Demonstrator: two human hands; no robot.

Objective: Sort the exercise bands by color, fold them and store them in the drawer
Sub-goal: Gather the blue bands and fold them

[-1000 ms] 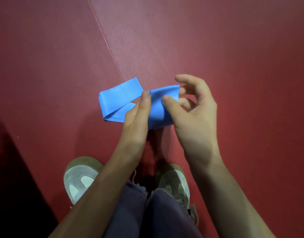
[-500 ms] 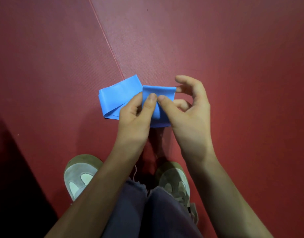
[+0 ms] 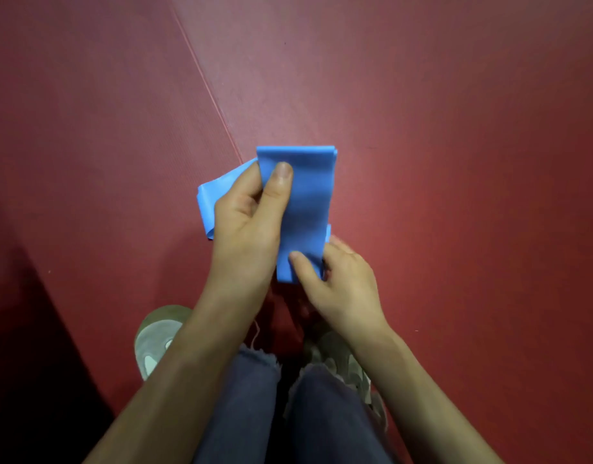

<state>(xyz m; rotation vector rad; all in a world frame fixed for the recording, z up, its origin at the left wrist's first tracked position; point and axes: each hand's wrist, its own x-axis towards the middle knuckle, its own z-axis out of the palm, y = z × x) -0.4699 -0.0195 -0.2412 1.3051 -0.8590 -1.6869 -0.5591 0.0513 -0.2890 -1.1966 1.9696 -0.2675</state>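
Note:
A blue exercise band (image 3: 308,202) is held in the air in front of me, partly folded into a flat upright strip. A looser loop of it sticks out to the left behind my left hand. My left hand (image 3: 248,222) grips the band near its upper left, thumb pressed on the front face. My right hand (image 3: 335,279) pinches the strip's lower end between thumb and fingers. No drawer and no other bands are in view.
Red floor mats (image 3: 456,128) lie below, with a seam (image 3: 204,85) running diagonally from the top left. My legs in dark trousers (image 3: 288,413) and grey-green shoes (image 3: 158,339) stand at the bottom. A dark shadowed area fills the lower left corner.
The folded part of the band has turned from lying sideways to standing upright. My right hand has dropped from the band's upper right to its lower end. My left thumb now presses the front.

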